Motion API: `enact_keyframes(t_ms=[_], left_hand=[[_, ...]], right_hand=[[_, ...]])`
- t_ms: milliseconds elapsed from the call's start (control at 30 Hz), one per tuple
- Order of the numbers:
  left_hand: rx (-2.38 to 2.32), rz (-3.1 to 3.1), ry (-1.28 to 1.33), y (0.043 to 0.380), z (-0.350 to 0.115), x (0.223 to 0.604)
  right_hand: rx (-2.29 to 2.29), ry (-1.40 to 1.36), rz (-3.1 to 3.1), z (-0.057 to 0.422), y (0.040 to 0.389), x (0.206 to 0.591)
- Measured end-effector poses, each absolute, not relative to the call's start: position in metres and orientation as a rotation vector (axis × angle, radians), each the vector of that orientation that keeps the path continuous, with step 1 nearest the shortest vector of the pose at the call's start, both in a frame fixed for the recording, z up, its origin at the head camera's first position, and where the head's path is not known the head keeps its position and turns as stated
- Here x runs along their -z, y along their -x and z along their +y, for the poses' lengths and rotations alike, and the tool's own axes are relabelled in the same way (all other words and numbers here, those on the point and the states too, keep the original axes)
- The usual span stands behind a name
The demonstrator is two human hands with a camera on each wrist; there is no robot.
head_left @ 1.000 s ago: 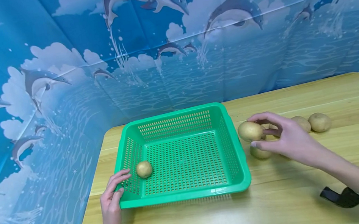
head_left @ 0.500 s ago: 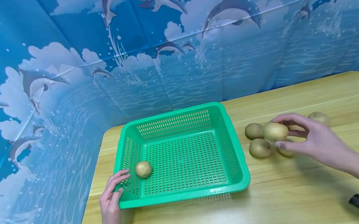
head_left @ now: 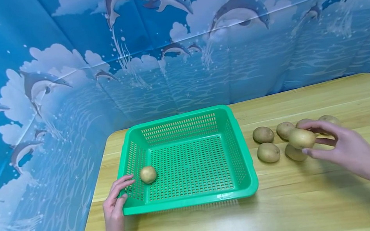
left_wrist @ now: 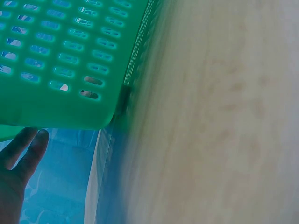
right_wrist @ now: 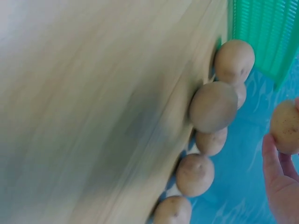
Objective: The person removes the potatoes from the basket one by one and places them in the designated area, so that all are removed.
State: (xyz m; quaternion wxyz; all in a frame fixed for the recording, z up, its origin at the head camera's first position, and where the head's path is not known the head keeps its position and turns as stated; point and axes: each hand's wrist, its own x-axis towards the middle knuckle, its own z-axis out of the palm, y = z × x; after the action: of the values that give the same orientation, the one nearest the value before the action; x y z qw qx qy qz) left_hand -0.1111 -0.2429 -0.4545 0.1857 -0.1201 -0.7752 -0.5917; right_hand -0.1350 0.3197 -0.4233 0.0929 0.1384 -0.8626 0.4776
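My right hand (head_left: 347, 148) pinches a potato (head_left: 302, 138) between thumb and fingers, held above the other potatoes on the table. In the right wrist view that potato (right_wrist: 286, 127) sits at the fingertips at the right edge. My left hand (head_left: 113, 202) grips the left rim of a green plastic basket (head_left: 197, 200), fingers over the rim and thumb near the front corner. A single potato (head_left: 148, 174) lies inside the basket at its left side. In the left wrist view the basket's slotted wall (left_wrist: 60, 70) stands above the fingers.
Right of the basket, several potatoes lie on the wooden table (head_left: 222, 228), among them a near-left potato (head_left: 268, 152), a back-left potato (head_left: 263, 135) and a front potato (head_left: 295, 152). A blue dolphin-print curtain (head_left: 179, 73) hangs behind and at the left.
My right hand has moved right with the potato, from near the basket's right rim to over the right part of the potato group. The left hand and basket have stayed put.
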Motion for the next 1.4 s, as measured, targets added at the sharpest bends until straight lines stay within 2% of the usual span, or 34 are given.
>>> enact_keyframes(t_ms=[767, 1400], left_hand=[[1.670, -2.203, 0.311, 0.109, -0.242, 0.453], [1.662, -2.208, 0.312, 0.110, -0.243, 0.453]], right_hand=[[-1.190, -0.380, -2.682, 0.368, 0.131, 0.460], [-0.903, -0.409, -2.836, 0.369, 0.141, 0.471]])
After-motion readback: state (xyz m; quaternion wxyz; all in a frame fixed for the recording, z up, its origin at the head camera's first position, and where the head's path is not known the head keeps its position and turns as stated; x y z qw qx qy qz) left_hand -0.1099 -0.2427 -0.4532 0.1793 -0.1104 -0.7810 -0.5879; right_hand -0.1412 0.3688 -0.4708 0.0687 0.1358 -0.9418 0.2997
